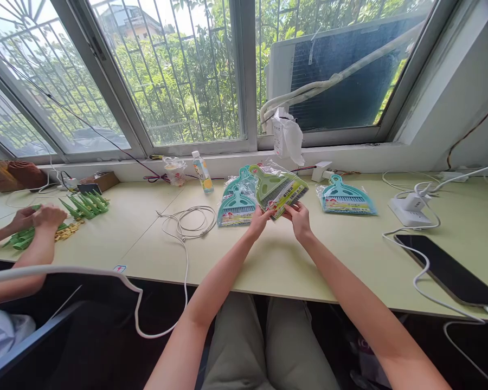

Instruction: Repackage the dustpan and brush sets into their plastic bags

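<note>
Between both hands I hold a green mini dustpan and brush set [280,187] in clear plastic wrap, tilted and raised a little over the table. My left hand [260,222] is closed on its lower left edge. The lower right edge is gripped by my right hand [298,218], near the printed label. Just left of it lie packaged teal dustpan sets [236,208], overlapping and partly hidden behind the green one. Another teal dustpan set [345,196] rests flat on the table to the right of my right hand.
A co-worker's hands [44,218] work at far left beside green folded pieces [87,204]. A coiled cable [193,221], a drink bottle [203,173] and a plastic cup [174,172] stand or lie left. At right are a power strip [410,211] and a phone [451,268] with white cables.
</note>
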